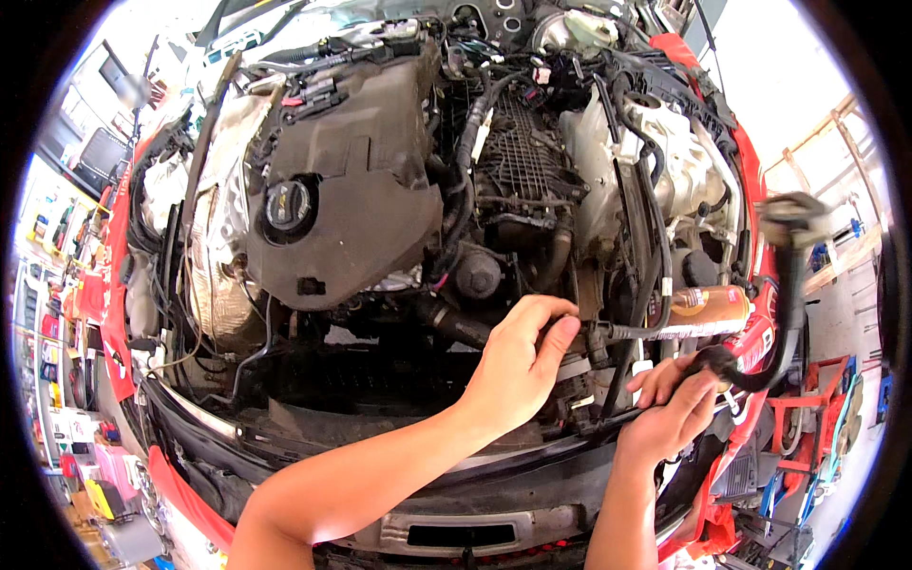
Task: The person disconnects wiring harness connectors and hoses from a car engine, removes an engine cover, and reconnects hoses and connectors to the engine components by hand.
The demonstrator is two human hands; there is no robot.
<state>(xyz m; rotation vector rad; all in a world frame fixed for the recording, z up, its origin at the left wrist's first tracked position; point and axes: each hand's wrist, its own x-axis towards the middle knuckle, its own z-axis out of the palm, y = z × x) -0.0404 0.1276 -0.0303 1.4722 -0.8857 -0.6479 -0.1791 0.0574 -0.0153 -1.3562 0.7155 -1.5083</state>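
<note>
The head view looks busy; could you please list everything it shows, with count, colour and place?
Engine cover: one, dark grey, left of centre
Oil cap: one, black, on engine cover
Engine parts: many, black and silver, centre
Containers: two, brown and red, right side
Fenders: two, red, either side
Shelf goods: many, mixed colours, far left
Frame: one, red, far right
Hose: one, black, right side
Left hand: one, bare, lower centre, grip unclear
Right hand: one, bare, lower right, holding hose

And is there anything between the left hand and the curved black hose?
Yes: in this view, the right hand, gripping the lower end of the curved black hose, comes between that end and the left hand.
</note>
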